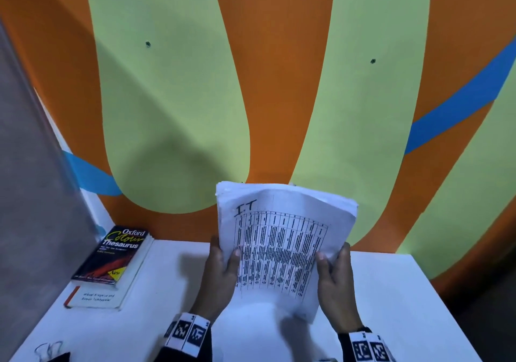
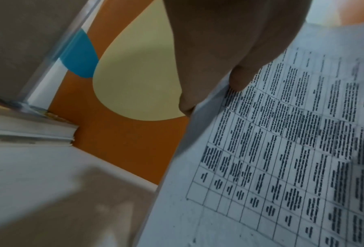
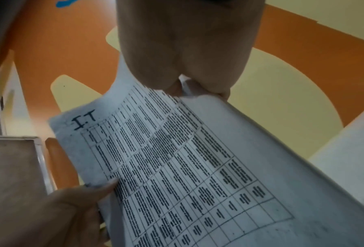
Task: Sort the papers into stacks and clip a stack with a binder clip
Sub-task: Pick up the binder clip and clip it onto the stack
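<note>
Bare table (image 1: 391, 292) right; stacked books (image 1: 111, 258) block its far-left corner.

On my feed, an Oxford Colour Thesaurus (image 1: 117, 253) lies atop a white book (image 1: 96, 297) at the tabletop's (image 1: 405, 306) far left, against an orange wall (image 1: 279, 82) with pale green shapes and blue stripes.

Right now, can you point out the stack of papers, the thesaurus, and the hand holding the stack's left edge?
stack of papers (image 1: 282, 239): head view, middle of the printed table.
thesaurus (image 1: 116, 254): head view, centre of its black cover.
left hand (image 1: 220, 275): head view, back of the hand.
</note>
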A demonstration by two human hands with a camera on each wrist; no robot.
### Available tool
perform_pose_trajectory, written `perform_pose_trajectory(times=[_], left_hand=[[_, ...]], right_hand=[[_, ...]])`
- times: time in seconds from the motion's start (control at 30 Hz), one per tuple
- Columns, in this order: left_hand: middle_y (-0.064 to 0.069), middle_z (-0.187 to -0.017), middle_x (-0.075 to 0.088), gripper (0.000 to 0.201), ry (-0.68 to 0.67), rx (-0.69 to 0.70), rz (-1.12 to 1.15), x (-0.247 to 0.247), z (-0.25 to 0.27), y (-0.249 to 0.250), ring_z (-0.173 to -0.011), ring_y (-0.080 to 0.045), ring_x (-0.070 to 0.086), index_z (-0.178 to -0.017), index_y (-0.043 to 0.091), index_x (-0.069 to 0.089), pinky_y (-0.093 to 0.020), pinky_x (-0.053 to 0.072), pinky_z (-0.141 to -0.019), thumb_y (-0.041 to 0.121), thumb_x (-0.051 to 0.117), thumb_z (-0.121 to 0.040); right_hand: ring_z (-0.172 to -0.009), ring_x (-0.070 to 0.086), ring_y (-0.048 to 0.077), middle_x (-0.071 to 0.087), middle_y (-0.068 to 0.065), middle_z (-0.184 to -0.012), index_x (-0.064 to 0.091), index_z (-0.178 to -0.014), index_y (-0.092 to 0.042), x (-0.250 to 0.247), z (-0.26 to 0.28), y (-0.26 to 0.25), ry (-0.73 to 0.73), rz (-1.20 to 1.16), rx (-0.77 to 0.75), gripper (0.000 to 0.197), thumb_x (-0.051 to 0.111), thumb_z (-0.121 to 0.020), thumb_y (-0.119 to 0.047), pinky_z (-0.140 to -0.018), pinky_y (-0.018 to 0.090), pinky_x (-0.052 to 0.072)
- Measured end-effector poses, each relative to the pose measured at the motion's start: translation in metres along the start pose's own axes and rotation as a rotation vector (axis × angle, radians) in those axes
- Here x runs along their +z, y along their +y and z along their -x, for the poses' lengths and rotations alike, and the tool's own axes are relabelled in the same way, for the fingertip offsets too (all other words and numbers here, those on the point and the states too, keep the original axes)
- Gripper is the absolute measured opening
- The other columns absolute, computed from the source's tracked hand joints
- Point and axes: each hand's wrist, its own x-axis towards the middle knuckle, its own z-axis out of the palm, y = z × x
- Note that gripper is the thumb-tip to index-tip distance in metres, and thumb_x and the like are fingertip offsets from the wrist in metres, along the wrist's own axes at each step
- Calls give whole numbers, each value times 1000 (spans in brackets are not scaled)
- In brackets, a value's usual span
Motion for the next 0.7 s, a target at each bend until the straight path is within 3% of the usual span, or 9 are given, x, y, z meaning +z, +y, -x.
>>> perform_pose_trajectory(times=[0.17,0.23,0.27,0.3,0.33,0.37,0.5,0.6,0.7], left_hand=[[11,-106,72,35,-102,-77,136,-33,1,16,-97,-1,66,-112,25,56,-15,50,-78,13,68,-81],[16,-75,73,8,-126,-58,99,-46,5,35,-70,1,66,-83,19,66,-8,47,-63,22,71,-79],[16,-55,65,22,-121,-30,63,-52,6,39,-54,3,58,-64,14,64,-7,41,-54,28,70,-79],[14,-43,55,40,-100,-22,16,-56,7,42,-44,4,48,-49,29,44,-7,36,-49,31,69,-80],[11,-40,52,36,-51,-8,1,-64,5,42,-43,5,45,-85,8,43,-8,36,-50,32,69,-81],[7,-45,56,44,6,-17,-37,-77,3,42,-48,2,49,-66,-2,57,-12,39,-54,38,70,-80],[-8,-62,51,67,180,80,-159,-130,3,55,-59,-12,47,-70,-6,57,-27,38,-59,61,65,-74],[5,-47,39,48,371,175,-231,-168,7,95,-43,-6,35,-53,9,43,-19,30,-46,38,68,-82],[14,-57,58,23,512,242,-221,-201,3,109,-56,1,53,-64,19,59,-16,44,-59,24,67,-85]], right_hand=[[-74,54,0,61,2,-92,44,-105,-39,2,-8,-12,-34,-33,-45,32,49,-96,-8,-70,17,44],[-84,58,-1,64,-3,-99,45,-110,-36,10,-11,-21,-88,-59,-68,38,48,-95,-2,-76,10,45],[-89,59,-4,64,-13,-101,46,-111,-34,17,-12,-26,-112,-70,-77,38,49,-95,0,-78,8,45],[-90,59,-6,64,-21,-98,48,-109,-30,23,-14,-30,-127,-72,-86,35,49,-94,1,-77,8,45],[-86,59,-6,63,-23,-94,48,-106,-27,30,-16,-33,-131,-62,-91,30,51,-93,1,-74,9,45],[-82,59,-4,63,-20,-91,48,-103,-23,40,-17,-34,-127,-62,-83,26,53,-92,0,-71,11,45],[-84,61,20,62,2,-86,45,-113,-16,78,-8,-20,-61,-19,82,28,62,-90,-13,-75,27,45],[-79,59,23,63,9,-84,54,-102,-15,127,31,-8,-383,249,73,19,65,-87,-15,-73,28,40],[-95,56,21,58,6,-104,58,-106,-16,190,83,-10,-844,434,-184,21,57,-88,-26,-80,30,45]])
